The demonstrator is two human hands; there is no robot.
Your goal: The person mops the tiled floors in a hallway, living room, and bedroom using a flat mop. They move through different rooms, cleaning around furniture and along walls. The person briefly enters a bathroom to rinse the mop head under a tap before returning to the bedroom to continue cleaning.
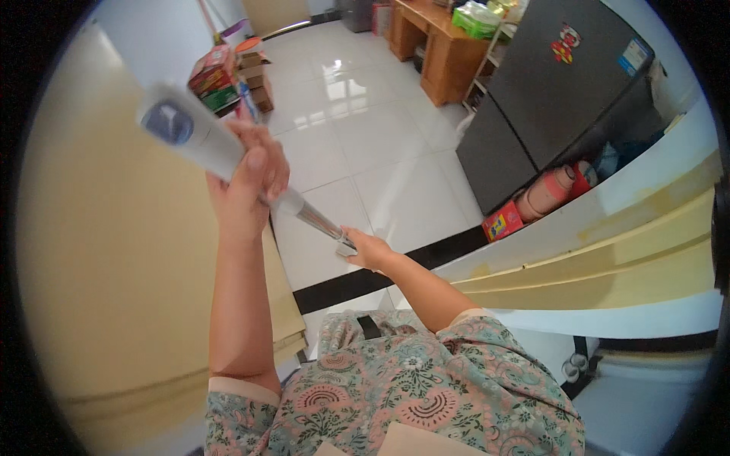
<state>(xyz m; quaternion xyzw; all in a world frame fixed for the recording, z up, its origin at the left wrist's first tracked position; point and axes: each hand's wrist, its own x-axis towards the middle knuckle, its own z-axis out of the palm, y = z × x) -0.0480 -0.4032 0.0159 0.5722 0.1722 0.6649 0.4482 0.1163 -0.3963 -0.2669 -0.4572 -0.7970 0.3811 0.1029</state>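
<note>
Both my hands hold a long white pole with a metal shaft (pixel 318 217), slanting from upper left to lower right. Its upper end is a thick white tube with a blue-grey oval on it, blurred by motion; I cannot tell what kind of tool it is. My left hand (pixel 251 171) is wrapped round the thick white part, thumb on top. Lower down, my right hand (pixel 369 249) grips the shaft's near end beside a small white piece. The fingers of my right hand are partly hidden.
A cream door panel (pixel 137 304) stands at my left. A black strip (pixel 342 290) crosses the white tiled floor (pixel 395 175). On the right are a dark fridge (pixel 532 91) and a pink container (pixel 545 194). Cartons (pixel 215 76) lie far left; a wooden desk (pixel 445 57) stands beyond.
</note>
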